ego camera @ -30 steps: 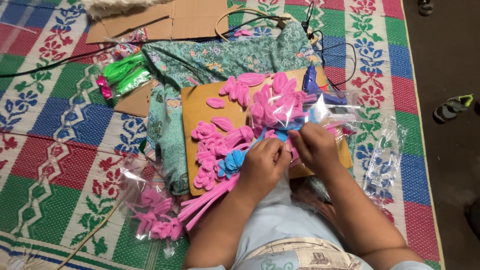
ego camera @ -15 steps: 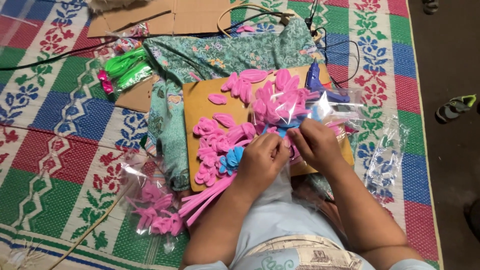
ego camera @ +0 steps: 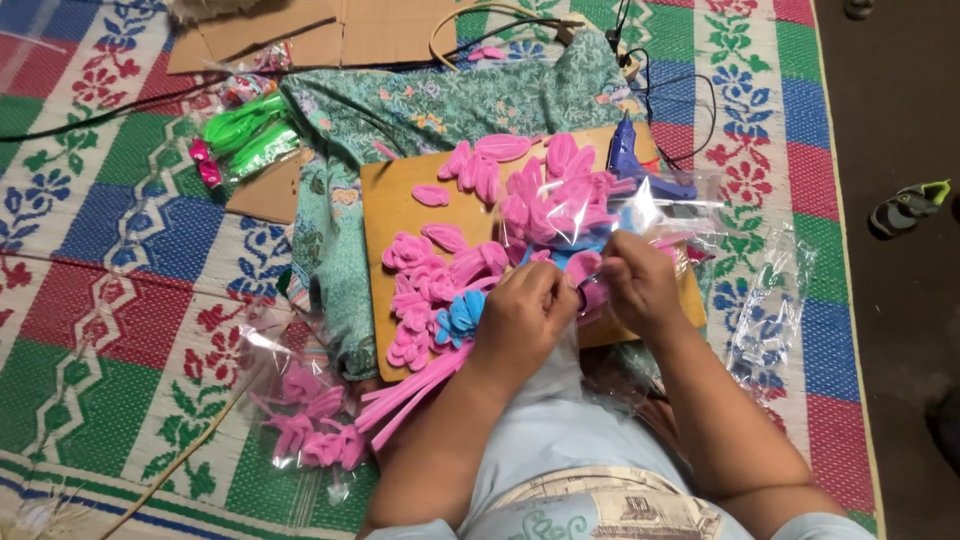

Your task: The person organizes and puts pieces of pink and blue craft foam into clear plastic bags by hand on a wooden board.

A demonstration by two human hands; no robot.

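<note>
Both hands work close together over the near edge of a brown board [ego camera: 395,215] that lies on a green patterned cloth [ego camera: 430,110]. The left hand [ego camera: 522,312] has its fingers curled together on a small pink foam piece [ego camera: 585,268]; the right hand [ego camera: 640,285] pinches the same piece from the other side, fingers closed on it. The two hands are touching or very nearly so — the contact point itself is hidden by the knuckles.

On the board: a heap of pink foam petals [ego camera: 545,190], partly under clear cellophane [ego camera: 580,215], and a blue foam flower [ego camera: 462,315] just beside the left hand. Long pink foam strips [ego camera: 405,400] run out from under the left wrist towards a clear bag of pink pieces [ego camera: 310,420] on the mat. A blue glue gun [ego camera: 628,160] rests at the far right corner of the board, its cord trailing off behind.

Surroundings (well apart from the hands): a woven mat [ego camera: 120,300] in red, green and blue checks, a green plastic packet [ego camera: 245,125], flat cardboard [ego camera: 300,30] at the top, and a shoe [ego camera: 908,205] on the bare floor to the right.
</note>
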